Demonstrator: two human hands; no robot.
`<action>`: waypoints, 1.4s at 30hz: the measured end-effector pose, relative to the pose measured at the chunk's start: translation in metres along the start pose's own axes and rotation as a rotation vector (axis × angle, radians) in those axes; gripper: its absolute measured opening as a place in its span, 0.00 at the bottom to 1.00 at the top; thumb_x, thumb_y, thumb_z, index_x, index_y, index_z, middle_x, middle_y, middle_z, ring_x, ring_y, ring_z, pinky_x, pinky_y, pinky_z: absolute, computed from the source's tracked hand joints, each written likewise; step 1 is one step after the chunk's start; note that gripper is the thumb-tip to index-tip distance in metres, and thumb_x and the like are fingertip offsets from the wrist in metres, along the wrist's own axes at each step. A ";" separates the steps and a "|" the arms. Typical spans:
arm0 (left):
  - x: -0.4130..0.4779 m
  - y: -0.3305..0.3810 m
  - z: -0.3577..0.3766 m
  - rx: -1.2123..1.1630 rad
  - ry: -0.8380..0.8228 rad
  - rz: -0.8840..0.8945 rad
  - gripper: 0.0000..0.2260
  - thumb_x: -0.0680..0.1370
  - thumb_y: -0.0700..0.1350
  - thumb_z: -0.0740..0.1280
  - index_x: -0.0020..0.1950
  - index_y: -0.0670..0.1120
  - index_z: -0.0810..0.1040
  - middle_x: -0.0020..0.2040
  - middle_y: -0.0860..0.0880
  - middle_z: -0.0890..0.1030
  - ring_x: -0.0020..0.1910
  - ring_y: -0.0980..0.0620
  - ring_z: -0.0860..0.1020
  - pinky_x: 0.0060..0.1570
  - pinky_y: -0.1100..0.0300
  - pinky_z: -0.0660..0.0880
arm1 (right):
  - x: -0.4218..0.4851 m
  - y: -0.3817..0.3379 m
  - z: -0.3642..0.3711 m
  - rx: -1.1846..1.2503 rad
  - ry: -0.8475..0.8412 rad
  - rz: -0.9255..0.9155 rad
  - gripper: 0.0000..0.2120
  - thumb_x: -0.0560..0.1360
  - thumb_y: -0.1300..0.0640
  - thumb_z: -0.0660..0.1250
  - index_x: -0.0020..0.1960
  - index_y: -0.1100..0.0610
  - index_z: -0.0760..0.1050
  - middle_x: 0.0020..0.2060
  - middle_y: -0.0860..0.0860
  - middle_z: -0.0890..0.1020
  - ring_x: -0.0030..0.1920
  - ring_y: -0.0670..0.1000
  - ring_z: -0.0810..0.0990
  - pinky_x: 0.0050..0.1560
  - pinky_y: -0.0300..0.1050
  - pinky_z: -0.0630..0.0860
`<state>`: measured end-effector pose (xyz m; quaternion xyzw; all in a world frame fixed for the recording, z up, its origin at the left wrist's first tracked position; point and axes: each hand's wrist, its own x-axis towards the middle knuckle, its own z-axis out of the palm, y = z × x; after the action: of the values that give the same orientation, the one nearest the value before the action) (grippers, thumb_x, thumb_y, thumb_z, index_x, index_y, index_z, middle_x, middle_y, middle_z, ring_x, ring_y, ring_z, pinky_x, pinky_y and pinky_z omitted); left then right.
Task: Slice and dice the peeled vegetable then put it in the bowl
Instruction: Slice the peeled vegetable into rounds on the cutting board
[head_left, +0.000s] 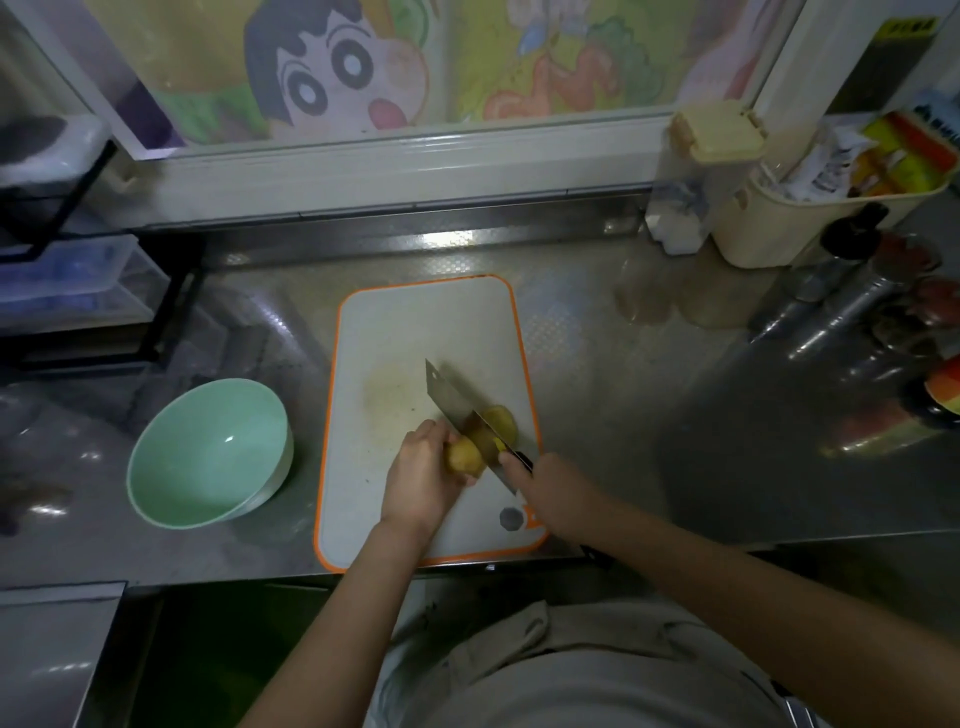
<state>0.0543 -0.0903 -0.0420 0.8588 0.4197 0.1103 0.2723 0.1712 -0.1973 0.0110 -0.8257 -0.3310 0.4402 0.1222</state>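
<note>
Head view: potato (464, 457) sits on the cutting board (415, 332), around 4 o'clock from board centre. Peeled, pale yellow, smooth and slightly glossy, rounded lump. Cleaver (457, 400) blade stands in it on a diagonal, one yellow part on each side. Can't tell if the cut goes fully through.

Left hand (421, 480) has its fingers curled round the left part, covering its near end. Right hand (550, 493) is wrapped round the cleaver handle. Handle is almost fully hidden under the hand, only a dark bit shows.

Blade is flat, rectangular, bright steel. Board is white plastic with an orange rim, rounded corners and a faint yellowish stain near the middle. Bowl (208, 447) is at 9 o'clock from the board: mint green, round, glossy. Counter (649, 415) is dimpled stainless steel. Cream plastic tub (810, 218) at 1 o'clock, contents blurred.
</note>
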 end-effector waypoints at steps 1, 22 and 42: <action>-0.001 0.000 0.000 0.007 -0.003 0.005 0.18 0.63 0.41 0.77 0.49 0.43 0.76 0.50 0.46 0.77 0.50 0.47 0.73 0.43 0.60 0.68 | 0.003 -0.002 0.000 -0.028 0.005 -0.036 0.26 0.82 0.60 0.54 0.76 0.60 0.48 0.60 0.64 0.71 0.57 0.58 0.76 0.43 0.43 0.65; 0.002 -0.002 -0.002 -0.111 0.018 -0.117 0.18 0.62 0.41 0.79 0.47 0.43 0.76 0.48 0.47 0.77 0.46 0.49 0.75 0.43 0.64 0.67 | 0.028 0.009 0.012 0.234 0.064 -0.127 0.23 0.81 0.46 0.53 0.30 0.55 0.64 0.26 0.50 0.69 0.26 0.45 0.68 0.22 0.32 0.61; -0.014 -0.009 0.005 -0.137 0.042 -0.116 0.20 0.67 0.44 0.75 0.54 0.47 0.70 0.54 0.49 0.75 0.53 0.50 0.73 0.46 0.67 0.65 | 0.017 0.018 0.003 0.139 0.124 -0.148 0.24 0.80 0.44 0.54 0.30 0.56 0.64 0.27 0.50 0.68 0.27 0.46 0.67 0.26 0.36 0.61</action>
<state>0.0419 -0.0988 -0.0505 0.8098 0.4658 0.1406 0.3277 0.1833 -0.1998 -0.0111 -0.8140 -0.3517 0.4002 0.2316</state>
